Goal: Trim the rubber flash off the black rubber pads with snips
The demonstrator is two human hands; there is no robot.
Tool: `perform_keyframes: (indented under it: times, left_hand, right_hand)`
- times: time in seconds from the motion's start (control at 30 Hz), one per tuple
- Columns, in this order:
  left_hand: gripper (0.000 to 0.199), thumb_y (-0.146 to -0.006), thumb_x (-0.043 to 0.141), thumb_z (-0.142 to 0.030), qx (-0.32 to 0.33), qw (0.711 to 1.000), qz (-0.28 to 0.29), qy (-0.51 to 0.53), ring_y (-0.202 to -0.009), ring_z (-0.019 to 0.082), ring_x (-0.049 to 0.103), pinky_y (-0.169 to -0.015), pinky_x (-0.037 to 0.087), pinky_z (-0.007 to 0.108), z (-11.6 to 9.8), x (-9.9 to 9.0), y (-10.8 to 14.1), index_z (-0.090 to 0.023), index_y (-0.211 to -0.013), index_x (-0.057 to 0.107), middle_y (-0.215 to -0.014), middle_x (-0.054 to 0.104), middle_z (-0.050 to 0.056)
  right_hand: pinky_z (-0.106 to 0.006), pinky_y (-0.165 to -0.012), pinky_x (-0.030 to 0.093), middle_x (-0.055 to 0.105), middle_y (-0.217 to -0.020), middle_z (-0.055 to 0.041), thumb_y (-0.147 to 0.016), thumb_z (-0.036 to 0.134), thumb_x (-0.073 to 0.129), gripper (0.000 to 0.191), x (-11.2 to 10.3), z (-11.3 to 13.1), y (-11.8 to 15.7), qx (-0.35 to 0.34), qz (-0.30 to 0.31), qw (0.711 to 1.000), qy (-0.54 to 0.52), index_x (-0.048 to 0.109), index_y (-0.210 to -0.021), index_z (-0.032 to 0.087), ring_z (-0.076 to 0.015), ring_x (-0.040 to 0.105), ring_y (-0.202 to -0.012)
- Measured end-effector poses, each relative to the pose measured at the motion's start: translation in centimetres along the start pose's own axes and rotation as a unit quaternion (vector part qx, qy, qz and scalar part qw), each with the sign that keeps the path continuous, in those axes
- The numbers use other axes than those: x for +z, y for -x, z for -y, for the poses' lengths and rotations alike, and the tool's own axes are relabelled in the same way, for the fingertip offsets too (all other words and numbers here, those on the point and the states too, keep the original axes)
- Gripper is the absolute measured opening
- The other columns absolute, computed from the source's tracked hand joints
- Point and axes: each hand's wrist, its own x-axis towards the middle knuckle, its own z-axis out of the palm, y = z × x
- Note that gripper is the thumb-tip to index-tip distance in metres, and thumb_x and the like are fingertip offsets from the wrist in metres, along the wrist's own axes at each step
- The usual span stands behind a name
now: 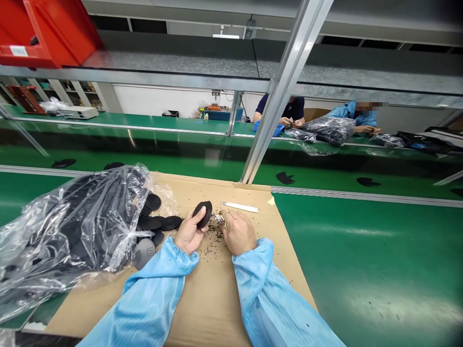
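Disc pinched between the left hand's thumb and fingers could get nicked if the tool, gripped in the right hand just beside its rim, slips above the scattered bits.

Indoor view, bright, cool-toned, wide-angle; light apparently from above.
Cardboard sheet: evenly lit, shadows faint and soft. Green counter: broad pale glare low at right, thinner streak above it. Clear plastic bag: many sharp white glints. Red bin, upper left: stretched towards frame edge, slightly soft. Upper right corner: darkened nearly to black. Two people, background: fine detail lost, heads pixelated.
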Motion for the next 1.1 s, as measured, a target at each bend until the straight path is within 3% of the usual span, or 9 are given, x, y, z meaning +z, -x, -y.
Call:
perform_keyframes:
  times: [0.4,0.53,0.6,0.77,0.97,1.1]
  left_hand:
    - [0.034,-0.065,0.081,-0.017,0.017,0.999,-0.021,-0.02,-0.056,0.006,0.048,-0.038,0.035,0.015,0.6,0.1,0.2,-0.012,-0.089,0.056,-0.074,0.055,0.0]
    - [0.041,-0.061,0.085,-0.019,0.047,0.998,-0.022,-0.029,-0.057,0.006,0.049,-0.038,0.035,0.015,0.5,0.3,0.2,-0.012,-0.09,0.057,-0.077,0.056,0.0]
    - [0.044,-0.059,0.086,-0.019,0.054,0.998,-0.022,-0.03,-0.058,0.007,0.05,-0.038,0.035,0.015,0.4,0.3,0.2,-0.012,-0.092,0.057,-0.079,0.057,0.0]
    - [0.04,-0.062,0.084,-0.019,0.023,0.999,0.001,-0.039,-0.057,0.006,0.049,-0.039,0.036,0.015,0.3,0.1,0.2,-0.012,-0.093,0.059,-0.076,0.057,0.0]
    - [0.029,-0.067,0.079,-0.018,-0.026,0.997,0.058,-0.036,-0.059,0.008,0.052,-0.039,0.035,0.015,0.2,0.2,0.5,-0.01,-0.088,0.06,-0.075,0.059,0.002]
    - [0.027,-0.068,0.078,-0.017,-0.024,0.997,0.073,-0.033,-0.058,0.007,0.051,-0.04,0.036,0.015,0.0,0.1,0.4,-0.01,-0.086,0.06,-0.074,0.058,0.001]
  right_hand:
    - [-0.029,-0.07,0.04,0.066,-0.09,-0.0064,-0.076,0.006,0.048,0.026,-0.6,0.4,0.0,0.056,0.087,0.995,-0.013,0.065,-0.091,0.02,-0.021,0.059,-0.083]
    - [-0.027,-0.069,0.039,0.065,-0.09,-0.0057,-0.079,0.01,0.049,0.019,-0.2,0.5,0.2,0.095,0.048,0.988,-0.116,0.064,-0.087,0.019,-0.019,0.058,-0.082]
    - [-0.027,-0.068,0.04,0.064,-0.083,-0.0048,-0.084,0.016,0.048,0.015,0.1,0.4,0.2,0.12,0.006,0.969,-0.216,0.062,-0.082,0.019,-0.0177,0.057,-0.077]
    - [-0.025,-0.061,0.039,0.056,-0.067,0.0004,-0.085,0.034,0.054,0.019,0.6,0.1,0.1,0.109,-0.052,0.876,-0.466,0.06,-0.08,0.017,-0.0132,0.049,-0.062]
    - [-0.024,-0.056,0.036,0.048,-0.061,0.0025,-0.083,0.04,0.059,0.025,1.6,0.7,0.3,0.074,-0.016,0.824,-0.562,0.055,-0.074,0.016,-0.0108,0.041,-0.057]
    - [-0.024,-0.057,0.037,0.049,-0.063,0.0021,-0.085,0.043,0.056,0.028,1.4,1.1,0.4,0.072,-0.036,0.812,-0.578,0.055,-0.076,0.017,-0.011,0.042,-0.058]
